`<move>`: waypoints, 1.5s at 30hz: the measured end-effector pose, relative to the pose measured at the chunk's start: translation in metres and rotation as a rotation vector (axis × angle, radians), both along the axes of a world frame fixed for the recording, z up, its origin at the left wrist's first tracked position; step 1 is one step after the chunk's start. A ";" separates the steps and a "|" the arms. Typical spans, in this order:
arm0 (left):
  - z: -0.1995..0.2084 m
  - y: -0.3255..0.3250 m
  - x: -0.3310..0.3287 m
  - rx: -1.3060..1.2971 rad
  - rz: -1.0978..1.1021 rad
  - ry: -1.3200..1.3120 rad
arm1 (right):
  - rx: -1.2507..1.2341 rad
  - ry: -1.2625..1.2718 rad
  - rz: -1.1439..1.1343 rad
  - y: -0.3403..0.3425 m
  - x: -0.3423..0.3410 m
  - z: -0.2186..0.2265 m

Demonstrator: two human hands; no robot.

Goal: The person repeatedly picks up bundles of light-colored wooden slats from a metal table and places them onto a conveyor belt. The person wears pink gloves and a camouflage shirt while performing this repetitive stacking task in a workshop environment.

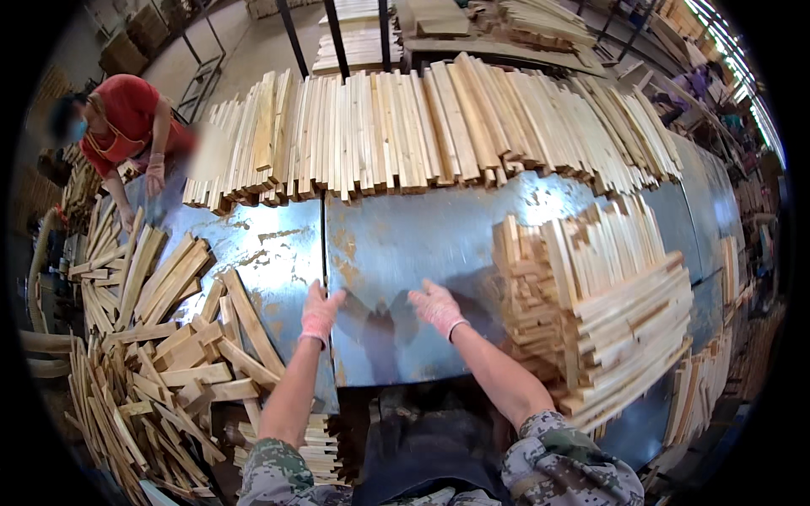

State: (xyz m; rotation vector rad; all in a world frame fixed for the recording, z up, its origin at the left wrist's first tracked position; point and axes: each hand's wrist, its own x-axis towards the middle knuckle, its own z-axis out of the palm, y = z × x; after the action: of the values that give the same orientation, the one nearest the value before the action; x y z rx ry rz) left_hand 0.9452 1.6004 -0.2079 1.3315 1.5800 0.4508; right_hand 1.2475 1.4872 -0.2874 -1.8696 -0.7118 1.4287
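Observation:
My left hand [320,313], in a pinkish-white work glove, hovers over the metal table [413,228] with its thumb apart from the fingers and nothing in it. To its right my right hand [439,309], gloved alike, is also open and holds nothing. Bare tabletop lies between the two. Closest to my left hand is a jumble of loose wooden strips [197,351]. A neat stack of wooden strips [624,316] stands to the right of my right hand, not touching it.
Across the table's far side runs a long row of wooden strips [380,126] laid side by side. At the left, a person in red [126,118] reaches toward the loose strips. Dark upright bars [337,38] rise behind the row. More strips [700,384] stand at the right.

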 end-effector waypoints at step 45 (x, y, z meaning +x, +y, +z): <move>0.015 -0.007 -0.037 0.112 0.111 0.463 | -0.277 -0.564 0.262 0.003 0.050 0.105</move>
State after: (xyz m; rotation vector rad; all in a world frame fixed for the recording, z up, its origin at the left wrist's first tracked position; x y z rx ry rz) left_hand 0.9081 1.5931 -0.1925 1.5132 2.0406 0.3143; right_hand 1.2976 1.4902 -0.1828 -2.5156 -1.1033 1.1960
